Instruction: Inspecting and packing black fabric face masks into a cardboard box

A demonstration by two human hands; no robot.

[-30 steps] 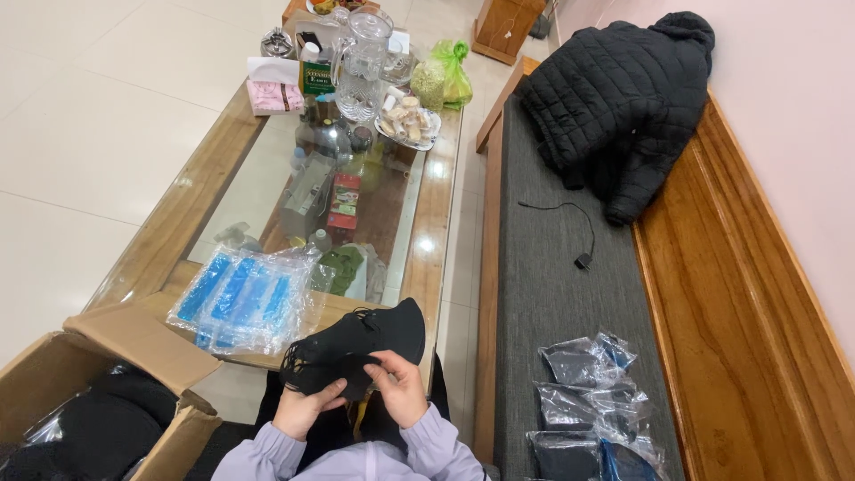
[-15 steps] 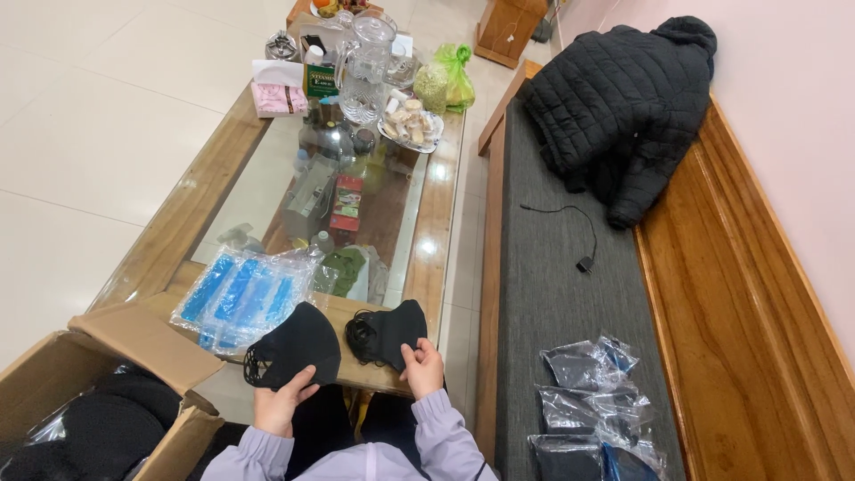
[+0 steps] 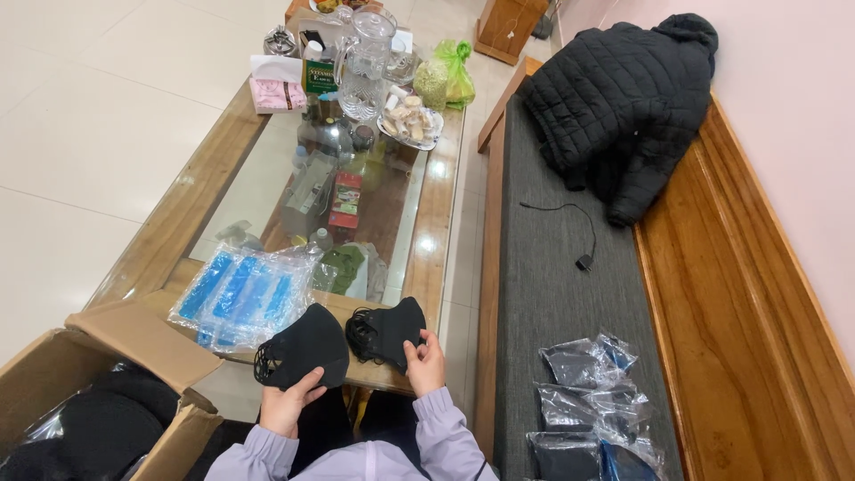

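Low centre of frame: left hand (image 3: 289,405) pinching one soft black cloth face mask (image 3: 303,346), right hand (image 3: 425,363) closed on a second folded black mask (image 3: 390,330); likely light, limp, non-fragile, best gripped at edge or ear loops.

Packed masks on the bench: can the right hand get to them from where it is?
Probably yes. The packed masks lie in the open on the grey bench cushion beside the right hand, nothing between, though that hand holds a black mask.
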